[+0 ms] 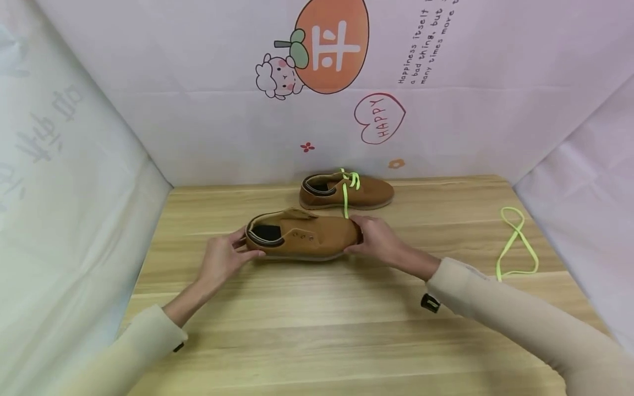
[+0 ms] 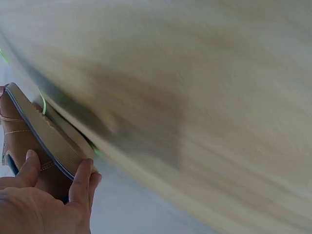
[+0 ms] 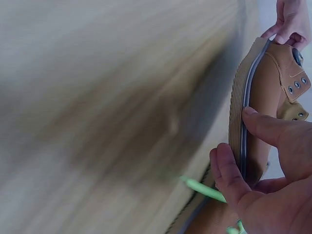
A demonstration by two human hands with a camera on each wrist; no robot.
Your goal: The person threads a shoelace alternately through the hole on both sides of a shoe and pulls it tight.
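Note:
A brown shoe (image 1: 322, 236) without a lace, its eyelets bare, is held between both hands above the table, toe to the right. My left hand (image 1: 223, 256) grips its heel, thumb on the near side; in the left wrist view the fingers (image 2: 80, 185) reach under the sole. At the toe, my right hand (image 1: 378, 239) grips the other end. The right wrist view shows the thumb (image 3: 263, 124) on the shoe's side and fingers under the ribbed sole (image 3: 239, 107). Behind it stands a second brown shoe (image 1: 373, 192) with a yellow-green lace (image 1: 354, 180) through it.
A loose yellow-green shoelace (image 1: 517, 234) lies looped on the right of the wooden table (image 1: 317, 335). White printed cloth (image 1: 218, 121) walls the back and both sides. The laced shoe stands close to the back cloth.

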